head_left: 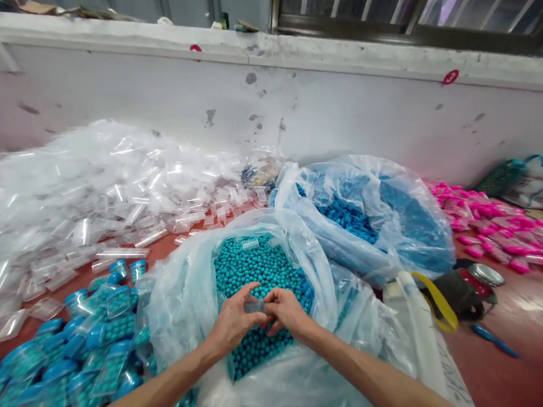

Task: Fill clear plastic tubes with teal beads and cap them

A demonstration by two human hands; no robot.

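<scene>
Small clear tube [255, 306] sits btwn the two hands, right over the open mouth of the near bag [180, 291]. Its long axis looks to run approx. left-right, i.e. across the bag, not pointing down into it. Left hand [233, 320] has the left part btwn thumb & index; right hand [286, 311] has fingers pinched at the right end. Both hands closed on it, abt equally near; exact finger contact on the right is partly hidden. Can't tell if the tube has anything in it.

Near bag: translucent plastic, rim folded open, full of teal beads [263, 272], w/ another clear pc. [250, 244] lying on top at the far side. Beads lie directly below & around the hands; can't tell if any finger touches them.

Far bag [413, 214], just beyond & to the right, also open, holds small dk. blue pcs. [346, 218], prob. caps.

Near left, on the red floor [531, 387]: heap of filled tubes [84, 355], teal beads inside, blue caps on. Far left: big pile of clear tubes [121, 178], uncapped & w/o beads as far as visible.

Far right: bright pink pcs. [510, 229] spread on the floor, w/ a metal-lidded jar [486, 276], yellow strap [438, 304] & slim blue item [495, 341] nearer, right of the bags.
</scene>
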